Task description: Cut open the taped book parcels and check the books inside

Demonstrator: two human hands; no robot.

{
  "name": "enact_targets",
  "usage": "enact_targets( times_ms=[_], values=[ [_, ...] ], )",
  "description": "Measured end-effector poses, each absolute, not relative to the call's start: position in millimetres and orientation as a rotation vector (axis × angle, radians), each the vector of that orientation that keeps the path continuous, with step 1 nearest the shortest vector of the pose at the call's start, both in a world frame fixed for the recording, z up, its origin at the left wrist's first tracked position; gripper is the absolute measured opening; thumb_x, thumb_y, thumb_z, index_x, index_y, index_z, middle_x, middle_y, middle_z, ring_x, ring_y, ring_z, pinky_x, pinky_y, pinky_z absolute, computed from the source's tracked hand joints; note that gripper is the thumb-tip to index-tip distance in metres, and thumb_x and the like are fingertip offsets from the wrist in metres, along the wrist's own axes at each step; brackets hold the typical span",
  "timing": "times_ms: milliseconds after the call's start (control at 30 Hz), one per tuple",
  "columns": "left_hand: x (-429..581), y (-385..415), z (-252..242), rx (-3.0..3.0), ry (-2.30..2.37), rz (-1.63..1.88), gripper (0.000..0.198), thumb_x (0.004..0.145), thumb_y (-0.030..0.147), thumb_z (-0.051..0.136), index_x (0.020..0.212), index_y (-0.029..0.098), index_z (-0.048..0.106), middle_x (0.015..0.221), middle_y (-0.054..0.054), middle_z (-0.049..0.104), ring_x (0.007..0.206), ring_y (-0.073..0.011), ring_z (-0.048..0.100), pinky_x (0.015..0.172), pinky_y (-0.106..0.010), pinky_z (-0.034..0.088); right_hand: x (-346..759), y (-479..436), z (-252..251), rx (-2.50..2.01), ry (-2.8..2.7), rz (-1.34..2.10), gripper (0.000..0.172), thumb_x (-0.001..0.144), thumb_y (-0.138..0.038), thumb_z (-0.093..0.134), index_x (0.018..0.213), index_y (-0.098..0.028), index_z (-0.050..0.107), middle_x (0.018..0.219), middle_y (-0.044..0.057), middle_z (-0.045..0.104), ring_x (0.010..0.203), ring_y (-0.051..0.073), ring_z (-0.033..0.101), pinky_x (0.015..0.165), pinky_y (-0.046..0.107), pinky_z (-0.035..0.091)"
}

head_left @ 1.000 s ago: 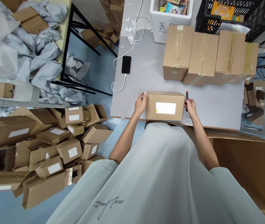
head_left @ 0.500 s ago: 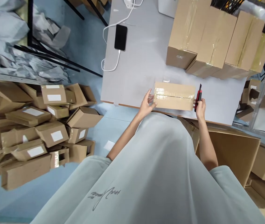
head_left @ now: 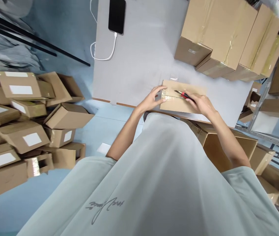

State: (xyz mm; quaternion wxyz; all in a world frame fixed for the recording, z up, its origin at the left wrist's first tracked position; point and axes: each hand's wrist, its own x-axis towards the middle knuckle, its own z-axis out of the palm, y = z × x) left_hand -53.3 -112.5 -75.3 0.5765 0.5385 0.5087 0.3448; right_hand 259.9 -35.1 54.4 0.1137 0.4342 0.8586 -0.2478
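A small cardboard box [head_left: 171,104] lies near the front edge of the table, with shiny clear tape along its top seam. My left hand [head_left: 152,98] grips the box's left end, fingers at the far corner and thumb at the near one. In my right hand [head_left: 202,103] is a red and black utility knife [head_left: 185,95], its dark blade pointing left over the taped seam. Whether the blade touches the tape I cannot tell. My right hand covers part of the box's right half.
Several taped cartons [head_left: 218,32] stand at the back right of the grey table [head_left: 134,72]. A phone [head_left: 117,16] on a white cable lies at the back left. Open boxes [head_left: 31,137] are piled on the floor at left. Below the table at right is a large open carton [head_left: 218,150].
My right hand has moved from beside the box's right end to over its top, swinging the knife from upright to pointing left. My left hand has closed onto the left end.
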Motion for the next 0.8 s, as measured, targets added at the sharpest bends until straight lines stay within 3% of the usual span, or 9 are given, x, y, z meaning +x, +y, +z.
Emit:
enact_targets(
  times_ms=[200, 400, 600, 800],
  values=[
    [-53, -113, -84, 1.166, 1.120, 0.858, 0.087, 0.092, 0.072, 0.085, 0.167, 0.034, 0.060, 0.182, -0.012, 0.042, 0.173, -0.0398, 0.038, 0.140, -0.056, 0.042, 196, -29, 69, 0.770, 2.341, -0.319, 0.063, 0.123, -0.033, 0.036, 0.185, -0.040, 0.031, 0.130, 0.013, 0.080, 0.084, 0.025, 0.077, 0.077, 0.035, 0.048],
    [-54, -114, -85, 1.091, 1.095, 0.903, 0.089, 0.089, 0.071, 0.090, 0.164, 0.033, 0.062, 0.182, -0.012, 0.043, 0.175, -0.0427, 0.033, 0.138, -0.058, 0.044, 187, -22, 78, 0.689, 2.342, -0.267, 0.076, 0.118, -0.024, 0.038, 0.189, -0.036, 0.013, 0.129, 0.015, 0.080, 0.081, 0.025, 0.074, 0.078, 0.036, 0.046],
    [-53, -115, -84, 1.139, 1.071, 0.904, 0.087, 0.093, 0.071, 0.088, 0.166, 0.033, 0.060, 0.182, -0.012, 0.042, 0.177, -0.0427, 0.028, 0.139, -0.059, 0.043, 176, -21, 94, 0.677, 2.282, -0.253, 0.080, 0.115, -0.016, 0.035, 0.189, -0.036, 0.012, 0.123, 0.016, 0.081, 0.087, 0.029, 0.076, 0.081, 0.039, 0.046],
    [-48, -113, -87, 1.142, 1.106, 0.891, 0.089, 0.092, 0.072, 0.088, 0.167, 0.034, 0.059, 0.183, -0.012, 0.041, 0.173, -0.0446, 0.036, 0.134, -0.059, 0.048, 163, -17, 93, 0.649, 2.315, -0.266, 0.072, 0.118, -0.021, 0.029, 0.188, -0.035, 0.018, 0.120, 0.017, 0.084, 0.102, 0.035, 0.078, 0.087, 0.043, 0.047]
  ],
)
